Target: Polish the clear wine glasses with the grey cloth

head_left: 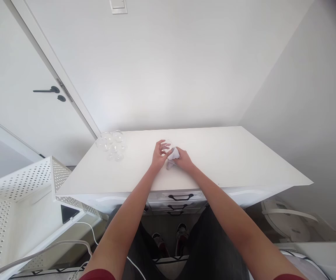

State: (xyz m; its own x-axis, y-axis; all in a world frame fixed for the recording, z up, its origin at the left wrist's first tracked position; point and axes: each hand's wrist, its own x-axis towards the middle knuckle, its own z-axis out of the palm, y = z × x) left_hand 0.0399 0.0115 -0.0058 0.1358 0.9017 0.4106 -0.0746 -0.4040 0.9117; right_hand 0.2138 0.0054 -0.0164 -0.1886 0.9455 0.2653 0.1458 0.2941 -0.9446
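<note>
Over the middle of the white table [220, 155], my left hand [159, 153] is wrapped round a small clear glass [165, 144]. My right hand [183, 159] presses a bunched pale cloth [173, 154] against that glass, fingers closed on the cloth. Both hands touch each other at the glass. Much of the glass is hidden by my fingers and the cloth.
Several clear stemmed glasses [112, 144] stand at the table's back left corner. A white perforated shelf unit [19, 194] is to the left, with cables below. Drawers with black handles [181, 197] sit under the table. A white door [19, 89] is at left.
</note>
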